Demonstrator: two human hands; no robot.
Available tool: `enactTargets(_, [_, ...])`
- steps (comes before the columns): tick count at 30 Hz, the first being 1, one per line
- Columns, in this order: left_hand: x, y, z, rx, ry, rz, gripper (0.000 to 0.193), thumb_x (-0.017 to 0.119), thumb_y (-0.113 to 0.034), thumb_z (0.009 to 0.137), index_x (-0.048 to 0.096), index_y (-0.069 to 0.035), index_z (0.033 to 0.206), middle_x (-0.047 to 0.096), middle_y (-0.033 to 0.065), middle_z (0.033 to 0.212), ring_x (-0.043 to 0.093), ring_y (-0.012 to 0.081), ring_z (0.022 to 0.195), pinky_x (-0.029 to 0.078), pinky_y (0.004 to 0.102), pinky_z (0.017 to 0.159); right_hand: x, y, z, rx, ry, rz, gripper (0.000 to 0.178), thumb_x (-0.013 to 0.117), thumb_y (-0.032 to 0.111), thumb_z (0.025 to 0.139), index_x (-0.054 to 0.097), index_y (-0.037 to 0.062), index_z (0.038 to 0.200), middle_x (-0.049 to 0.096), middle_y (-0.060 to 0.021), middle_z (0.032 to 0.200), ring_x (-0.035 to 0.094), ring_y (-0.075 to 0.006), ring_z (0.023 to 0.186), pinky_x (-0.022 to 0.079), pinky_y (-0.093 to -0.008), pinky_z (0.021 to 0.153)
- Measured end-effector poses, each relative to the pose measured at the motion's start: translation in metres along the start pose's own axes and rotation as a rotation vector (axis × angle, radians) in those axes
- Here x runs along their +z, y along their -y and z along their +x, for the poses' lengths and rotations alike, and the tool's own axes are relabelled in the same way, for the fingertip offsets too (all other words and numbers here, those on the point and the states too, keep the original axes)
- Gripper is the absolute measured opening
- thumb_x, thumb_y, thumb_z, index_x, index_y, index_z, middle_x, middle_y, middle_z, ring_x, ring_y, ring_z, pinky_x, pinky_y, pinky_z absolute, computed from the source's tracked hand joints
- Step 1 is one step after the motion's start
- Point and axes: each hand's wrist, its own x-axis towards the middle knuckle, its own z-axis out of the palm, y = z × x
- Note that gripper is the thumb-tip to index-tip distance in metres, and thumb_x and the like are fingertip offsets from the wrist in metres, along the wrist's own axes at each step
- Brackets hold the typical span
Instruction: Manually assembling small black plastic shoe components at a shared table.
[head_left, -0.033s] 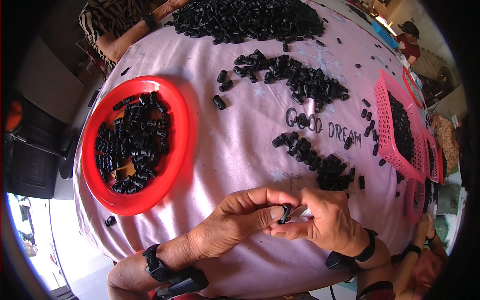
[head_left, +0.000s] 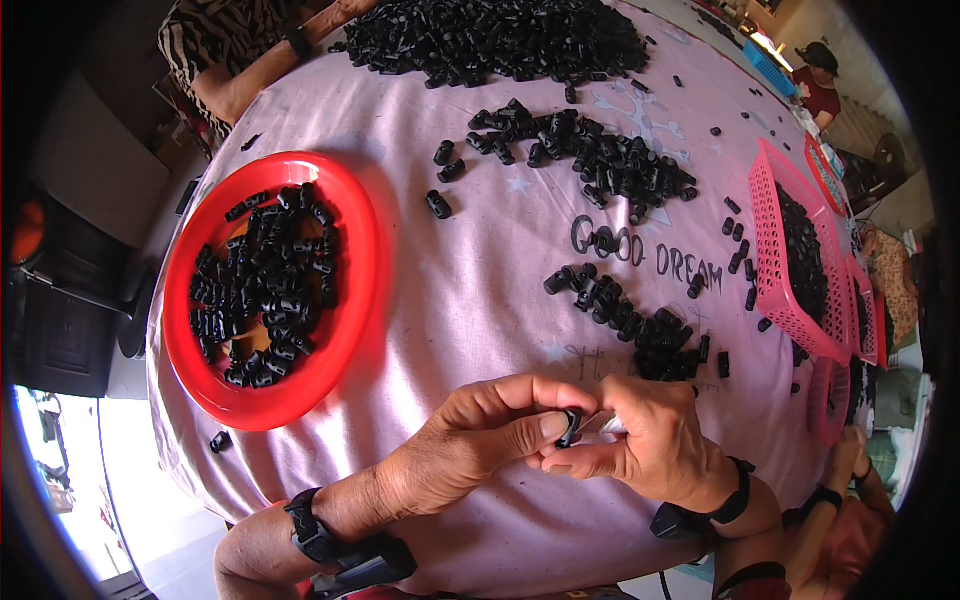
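Near the front of the table my two hands meet. My left hand [head_left: 490, 425] pinches a small black plastic part [head_left: 569, 428] between thumb and forefinger. Against its right side, my right hand [head_left: 655, 440] is closed on a thin whitish piece [head_left: 610, 427], whose narrow end reaches toward the black part; its kind cannot be made out. Beyond the hands lies a loose cluster of similar black parts [head_left: 664, 345]. On the left, a round red tray [head_left: 370, 290] holds many more of these parts [head_left: 265, 290].
A large heap of black parts [head_left: 500, 40] covers the far side, with a smaller group [head_left: 590, 150] before it. To the right stands a pink basket [head_left: 770, 240] of black pieces. Another person's forearm [head_left: 250, 85] rests at the far left; a co-worker's arm [head_left: 835, 485] is at lower right.
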Motion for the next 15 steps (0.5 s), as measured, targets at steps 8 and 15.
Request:
enactTargets(8, [-0.0003, 0.0003, 0.0002, 0.000, 0.014, 0.005, 0.027, 0.053, -0.014, 0.095, 0.057, -0.005, 0.121, 0.061, -0.0018, 0.103, 0.052, 0.0030, 0.085, 0.043, 0.0204, 0.076, 0.0004, -0.0011, -0.0004, -0.034, 0.000, -0.094, 0.052, 0.078, 0.050, 0.066, 0.051, 0.0048, 0.068, 0.054, -0.0066, 0.057, 0.059, -0.0184, 0.049, 0.048, -0.0300, 0.045])
enactTargets(15, [0.0014, -0.0006, 0.0002, 0.000, -0.005, 0.006, 0.027, 0.053, -0.014, 0.096, 0.056, -0.005, 0.121, 0.061, -0.0015, 0.101, 0.052, 0.0037, 0.086, 0.043, 0.0202, 0.076, 0.0032, -0.0026, -0.0012, -0.026, -0.007, -0.074, 0.051, 0.079, 0.048, 0.067, 0.053, 0.0043, 0.067, 0.058, -0.0088, 0.059, 0.061, -0.0213, 0.050, 0.047, -0.0310, 0.046])
